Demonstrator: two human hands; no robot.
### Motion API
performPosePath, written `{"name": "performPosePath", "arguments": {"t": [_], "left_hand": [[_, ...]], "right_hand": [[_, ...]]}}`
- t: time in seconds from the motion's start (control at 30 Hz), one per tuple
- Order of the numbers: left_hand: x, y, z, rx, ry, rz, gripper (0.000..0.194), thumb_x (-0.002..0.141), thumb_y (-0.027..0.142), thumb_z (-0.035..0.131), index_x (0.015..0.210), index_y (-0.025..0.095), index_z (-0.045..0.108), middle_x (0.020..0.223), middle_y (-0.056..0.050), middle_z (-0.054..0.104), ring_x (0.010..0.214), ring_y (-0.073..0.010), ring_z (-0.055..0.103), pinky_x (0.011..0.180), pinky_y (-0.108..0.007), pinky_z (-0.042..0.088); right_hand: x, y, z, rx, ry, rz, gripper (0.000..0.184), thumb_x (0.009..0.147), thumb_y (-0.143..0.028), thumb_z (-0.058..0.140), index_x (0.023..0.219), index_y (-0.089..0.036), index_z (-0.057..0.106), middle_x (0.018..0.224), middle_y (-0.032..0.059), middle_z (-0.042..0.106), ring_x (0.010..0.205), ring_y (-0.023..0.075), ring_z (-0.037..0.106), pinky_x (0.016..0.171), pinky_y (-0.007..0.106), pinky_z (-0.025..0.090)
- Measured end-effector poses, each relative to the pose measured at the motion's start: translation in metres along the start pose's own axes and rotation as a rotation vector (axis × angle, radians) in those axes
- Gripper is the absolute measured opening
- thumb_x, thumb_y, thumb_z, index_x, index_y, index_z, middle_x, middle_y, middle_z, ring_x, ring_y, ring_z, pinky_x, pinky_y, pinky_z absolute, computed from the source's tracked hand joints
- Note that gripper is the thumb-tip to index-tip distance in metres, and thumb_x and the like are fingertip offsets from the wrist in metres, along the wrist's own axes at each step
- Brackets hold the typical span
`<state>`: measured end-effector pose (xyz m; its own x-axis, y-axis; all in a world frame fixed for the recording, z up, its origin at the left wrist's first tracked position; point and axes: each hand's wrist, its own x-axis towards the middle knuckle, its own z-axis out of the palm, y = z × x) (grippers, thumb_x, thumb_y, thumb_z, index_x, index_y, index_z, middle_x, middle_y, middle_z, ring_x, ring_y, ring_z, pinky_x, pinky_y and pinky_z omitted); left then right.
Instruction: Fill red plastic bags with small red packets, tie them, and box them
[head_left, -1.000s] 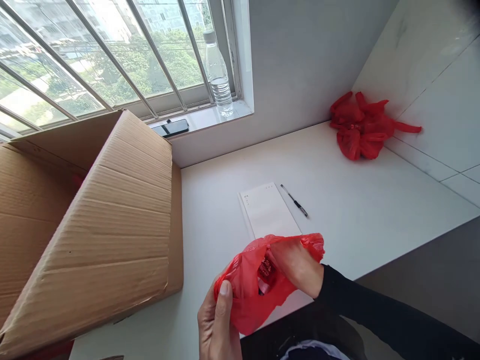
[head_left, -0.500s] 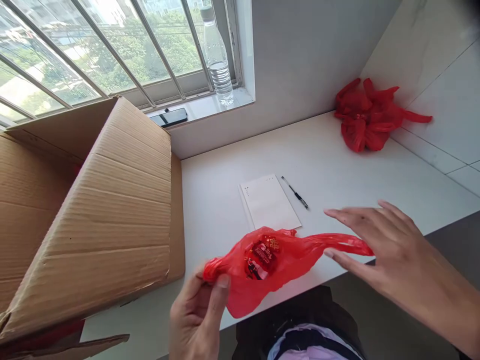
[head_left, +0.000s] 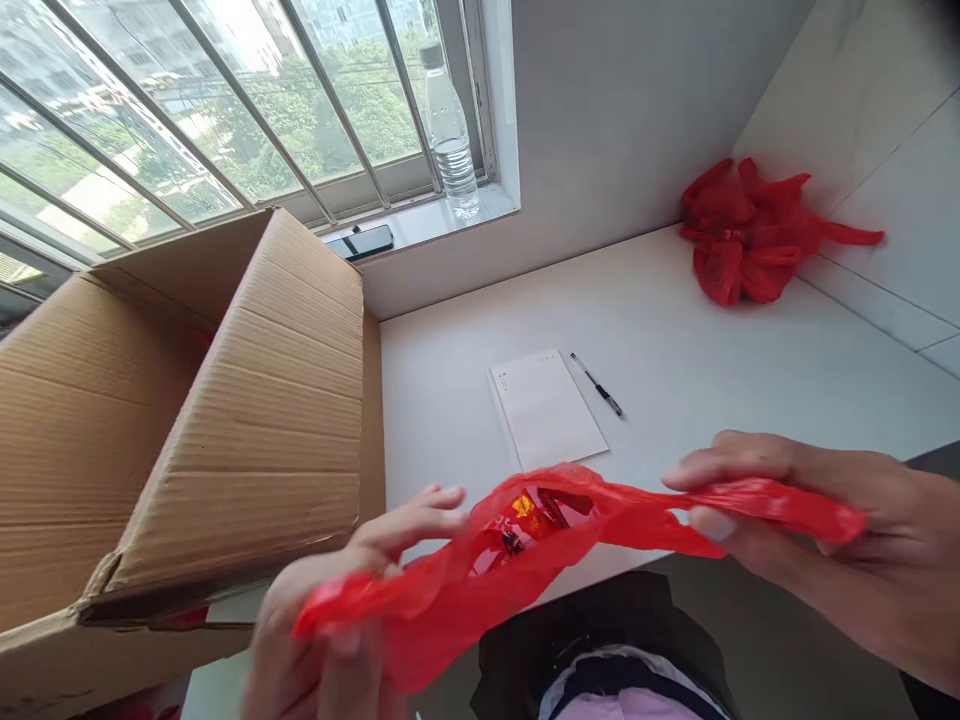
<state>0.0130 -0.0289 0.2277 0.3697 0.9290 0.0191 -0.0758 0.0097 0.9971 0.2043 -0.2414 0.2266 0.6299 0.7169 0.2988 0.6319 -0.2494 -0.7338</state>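
A thin red plastic bag (head_left: 465,605) is stretched between my two hands above the table's front edge. Through its parted mouth, red packets (head_left: 525,520) with gold and pink print are visible inside. My left hand (head_left: 337,600) is closed on the bag's left handle, its thumb pressed over the plastic and slightly blurred. On the other side, my right hand (head_left: 810,530) pinches the right handle between thumb and fingers, with the handle's end lying across the palm.
A large open cardboard box (head_left: 262,430) stands at the left. Behind the bag lie a white notepad (head_left: 551,405) and a black pen (head_left: 598,385). Another red bag bundle (head_left: 742,235) sits in the back right corner. The windowsill holds a water bottle (head_left: 456,160) and a phone (head_left: 367,242).
My right hand has closed on the bag's right handle, after being spread beside it. My left hand has moved left and down, and the bag is pulled wider with its mouth parted.
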Motion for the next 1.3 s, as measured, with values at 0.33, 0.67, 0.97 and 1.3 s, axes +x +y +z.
{"name": "performPosePath", "arguments": {"t": [0.33,0.67,0.97,1.3], "left_hand": [[-0.008,-0.004,0.049,0.168,-0.734,-0.126,0.021,0.101,0.041,0.058,0.095,0.022,0.066,0.076,-0.001,0.062,0.064,-0.0136,0.054,0.059,-0.024,0.045],[0.007,-0.028,0.042,0.124,-0.632,-0.173,0.032,0.104,0.045,0.05,0.084,0.023,0.061,0.07,0.002,0.052,0.061,-0.0132,0.043,0.058,-0.025,0.04],[-0.003,-0.018,0.056,0.265,-0.865,-0.149,0.028,0.099,0.037,0.057,0.076,0.02,0.059,0.068,0.0,0.057,0.062,-0.0146,0.051,0.056,-0.026,0.039],[0.023,-0.039,0.049,-0.123,-0.668,-0.469,0.032,0.1,0.051,0.058,0.095,0.02,0.064,0.081,0.0,0.064,0.075,-0.0141,0.056,0.073,-0.026,0.047]], "right_hand": [[0.032,-0.02,0.048,0.356,-0.271,-0.138,0.013,0.102,-0.026,0.061,0.112,-0.033,0.065,0.095,-0.007,0.073,0.082,0.01,0.07,0.078,0.02,0.057],[0.043,-0.016,0.045,0.27,-0.218,-0.16,0.02,0.106,-0.025,0.054,0.122,-0.031,0.064,0.098,-0.0049,0.071,0.083,0.0104,0.065,0.08,0.021,0.053],[0.057,-0.017,0.056,-0.006,-0.181,-0.456,0.04,0.106,-0.041,0.054,0.143,-0.027,0.062,0.121,0.0091,0.06,0.111,0.0247,0.052,0.096,0.04,0.051],[0.056,0.004,0.054,0.284,-0.287,-0.188,0.015,0.105,-0.031,0.058,0.094,-0.026,0.066,0.088,-0.0014,0.062,0.087,0.0156,0.058,0.078,0.028,0.046]]}}
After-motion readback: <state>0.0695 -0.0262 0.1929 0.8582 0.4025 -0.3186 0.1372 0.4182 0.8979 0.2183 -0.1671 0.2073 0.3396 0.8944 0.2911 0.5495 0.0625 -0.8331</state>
